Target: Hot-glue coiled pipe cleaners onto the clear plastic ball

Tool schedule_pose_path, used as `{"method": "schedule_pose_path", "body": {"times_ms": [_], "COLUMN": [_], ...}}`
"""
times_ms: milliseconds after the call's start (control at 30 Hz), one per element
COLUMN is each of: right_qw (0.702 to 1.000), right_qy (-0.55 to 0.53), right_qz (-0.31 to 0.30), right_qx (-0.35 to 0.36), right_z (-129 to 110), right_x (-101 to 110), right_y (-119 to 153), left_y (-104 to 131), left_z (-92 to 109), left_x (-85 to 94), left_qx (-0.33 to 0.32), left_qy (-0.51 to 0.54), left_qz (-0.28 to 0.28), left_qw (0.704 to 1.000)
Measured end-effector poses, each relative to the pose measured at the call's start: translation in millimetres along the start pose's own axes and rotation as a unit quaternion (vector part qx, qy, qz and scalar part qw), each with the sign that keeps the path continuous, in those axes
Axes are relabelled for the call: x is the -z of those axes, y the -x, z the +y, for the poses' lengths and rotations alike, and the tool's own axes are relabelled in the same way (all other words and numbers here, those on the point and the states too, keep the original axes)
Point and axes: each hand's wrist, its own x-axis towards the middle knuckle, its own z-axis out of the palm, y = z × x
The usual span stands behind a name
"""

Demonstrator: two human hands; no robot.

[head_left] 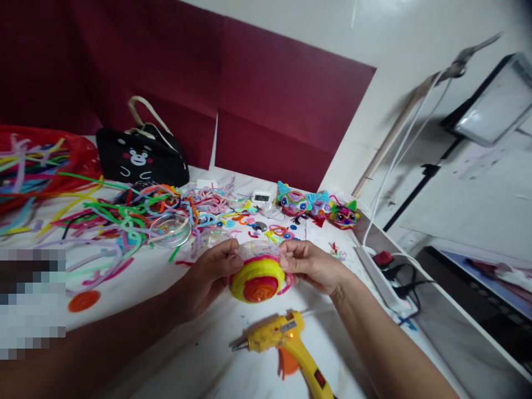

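White table (174, 360): fingers of both hands grip coiled ball (257, 280); glue gun (286, 341) nearby.

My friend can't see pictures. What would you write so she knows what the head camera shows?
Two hands, left hand and right hand, hold a round coiled yellow, orange and pink pipe-cleaner piece over a white table. A yellow glue gun lies just below; loose pipe cleaners and three finished animal faces lie behind.

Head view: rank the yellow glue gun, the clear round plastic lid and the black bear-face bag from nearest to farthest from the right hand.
1. Yellow glue gun, just below the right hand.
2. Clear round plastic lid, to the left among the pipe cleaners.
3. Black bear-face bag, far left at the back.
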Motion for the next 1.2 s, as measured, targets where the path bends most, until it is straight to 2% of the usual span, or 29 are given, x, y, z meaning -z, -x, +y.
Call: {"method": "schedule_pose_path", "body": {"times_ms": [600, 1067, 1200], "right_qw": [1.0, 1.0, 1.0], "right_qy": [0.001, 0.001, 0.002], "right_qz": [-0.001, -0.002, -0.005], "right_qx": [0.002, 0.008, 0.008], "right_z": [0.0, 2.0, 0.1], "right_x": [0.6, 1.5, -0.3], "right_y": [0.3, -1.2, 0.6], "left_y": [0.8, 1.3, -0.2], "left_z": [9.1, 8.1, 4.4], "left_x": [-8.7, -7.2, -4.8], "left_qx": [0.027, 0.017, 0.009], "left_qy": [-0.049, -0.041, -0.023], "left_qz": [0.053, 0.043, 0.022], "left_qw": [0.997, 0.998, 0.999]}}
